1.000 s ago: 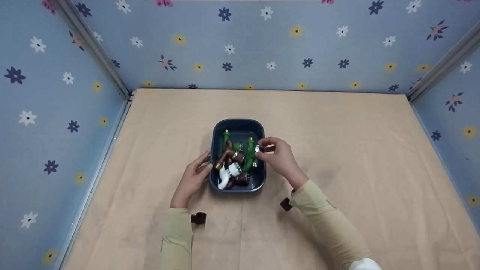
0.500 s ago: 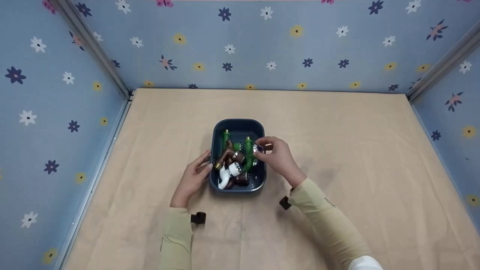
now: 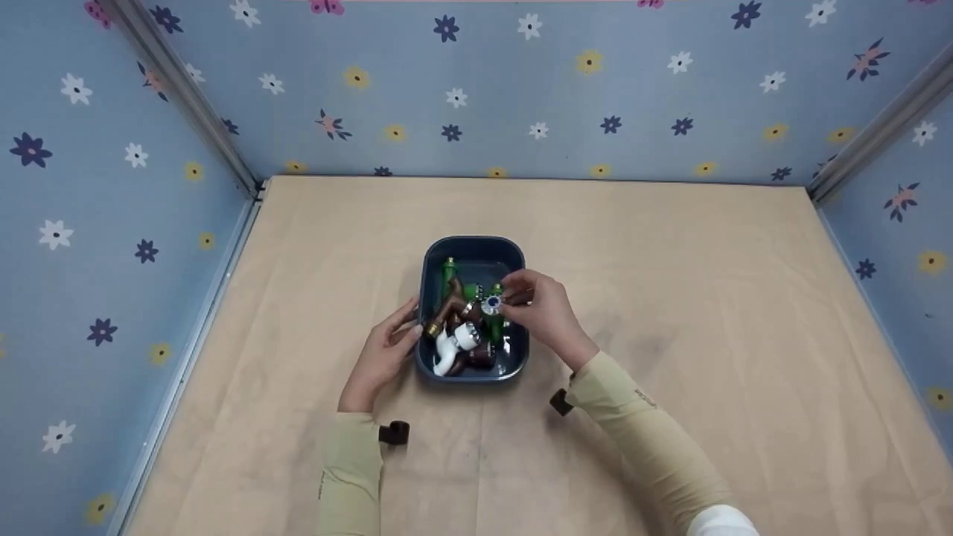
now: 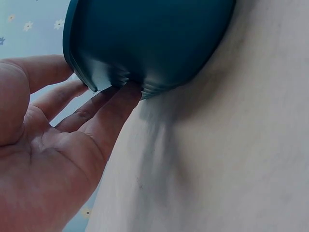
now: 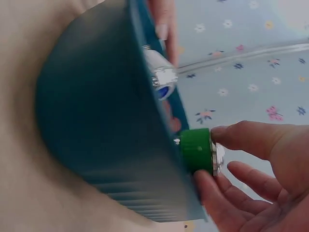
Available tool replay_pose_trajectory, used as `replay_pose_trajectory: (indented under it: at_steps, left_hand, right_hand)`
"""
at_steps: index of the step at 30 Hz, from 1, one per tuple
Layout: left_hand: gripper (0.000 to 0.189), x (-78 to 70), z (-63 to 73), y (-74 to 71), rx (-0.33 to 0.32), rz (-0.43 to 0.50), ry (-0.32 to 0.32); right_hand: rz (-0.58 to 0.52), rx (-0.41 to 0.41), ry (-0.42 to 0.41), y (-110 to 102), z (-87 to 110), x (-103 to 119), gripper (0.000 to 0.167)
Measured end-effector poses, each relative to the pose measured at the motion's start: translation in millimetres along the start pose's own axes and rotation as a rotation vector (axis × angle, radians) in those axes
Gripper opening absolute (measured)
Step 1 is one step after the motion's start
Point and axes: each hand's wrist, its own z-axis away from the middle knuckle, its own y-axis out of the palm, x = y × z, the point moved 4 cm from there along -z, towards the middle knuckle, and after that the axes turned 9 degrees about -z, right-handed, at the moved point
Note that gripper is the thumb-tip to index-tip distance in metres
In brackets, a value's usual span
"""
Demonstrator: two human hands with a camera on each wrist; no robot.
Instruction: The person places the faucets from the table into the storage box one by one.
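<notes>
In the head view, a dark blue plastic box (image 3: 474, 250) holds several taps with chrome knobs. My left hand (image 3: 378, 365) touches the box's left side; the left wrist view shows the fingers fairly straight, with their tips at the rim and outer wall. Over the right half of the box, my right hand (image 3: 547, 313) pinches a green tap (image 5: 195, 150) near its chrome knob with thumb and fingers. That knob faces up, showing a blue centre. Below it lies a white tap (image 3: 450, 346), beside a brown tap (image 3: 449, 307) with a brass threaded end.
A beige cloth (image 3: 670, 246) covers the table. Flower-patterned blue panels (image 3: 521, 89) enclose the back and sides, with metal posts (image 3: 179, 89) at the corners. Black wrist mounts (image 3: 394, 432) stick out from both sleeves.
My right hand has moved slightly left over the box. The green tap has turned in its fingers, so the knob's blue centre now faces up. The left hand has stayed put.
</notes>
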Motion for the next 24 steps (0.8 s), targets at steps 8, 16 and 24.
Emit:
replay_pose_trajectory:
  at_steps: [8,16,24]
  left_hand:
    - [0.050,0.3,0.3,-0.4,0.004,0.005,0.020]
    - [0.050,0.3,-0.8,-0.4,-0.004,-0.014,0.018]
    - [0.051,1.4,-1.0,-0.7,0.000,0.005,0.018]
  right_hand:
    - [0.028,0.071,-0.011,12,1.2,-3,0.035]
    - [0.034,0.084,-0.014,9,1.0,-4,0.035]
    - [-0.001,0.116,-0.020,9,1.7,-5,0.035]
